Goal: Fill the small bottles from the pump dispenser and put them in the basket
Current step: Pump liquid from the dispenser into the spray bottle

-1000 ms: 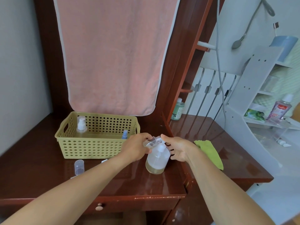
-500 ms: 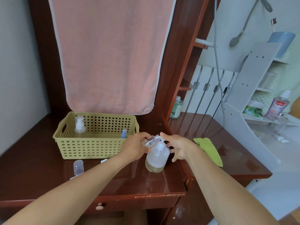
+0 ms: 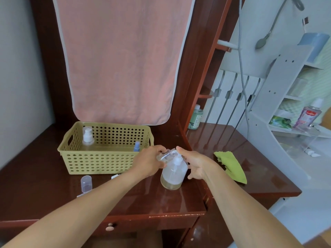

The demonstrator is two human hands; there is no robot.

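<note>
Now, at the frame's centre, the left hand [image 3: 149, 162] is gripping a small bottle [image 3: 165, 155] tilted at the pump dispenser [image 3: 172, 173], while the right hand [image 3: 194, 164], loosely curled, is pressing its head; next, capping and moving into the basket [image 3: 105, 162] at centre left

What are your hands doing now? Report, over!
Left hand holds small bottle tilted at the pump dispenser. Right hand on the pump. Two bottles in basket. Nothing in the way.
</note>
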